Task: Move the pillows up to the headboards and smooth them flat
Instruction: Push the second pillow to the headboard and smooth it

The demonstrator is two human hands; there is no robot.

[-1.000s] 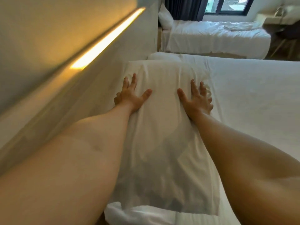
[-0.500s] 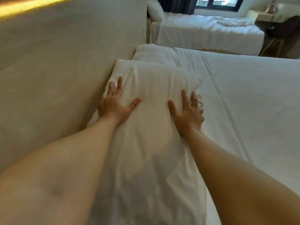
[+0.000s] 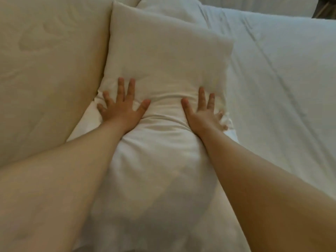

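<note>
A white pillow [image 3: 163,57] lies lengthwise on the bed, its left long edge against the beige padded headboard [image 3: 47,70]. My left hand [image 3: 121,108] presses flat on the pillow's left side, fingers spread, close to the headboard. Palm down, my right hand [image 3: 203,111] pushes on the pillow's right side, its outer fingers at the edge where the pillow meets the sheet. The fabric is creased and dented between the two hands. Neither hand holds anything.
The bed's white sheet [image 3: 281,79] spreads to the right of the pillow, with a few long folds. A second white pillow or bedding corner [image 3: 169,8] shows at the top behind the pillow. A dark strip of floor [image 3: 325,8] appears at the top right.
The view has tilted down, dropping the far bed and window out of sight. Both hands have slid back toward me along the pillow, still pressing it flat.
</note>
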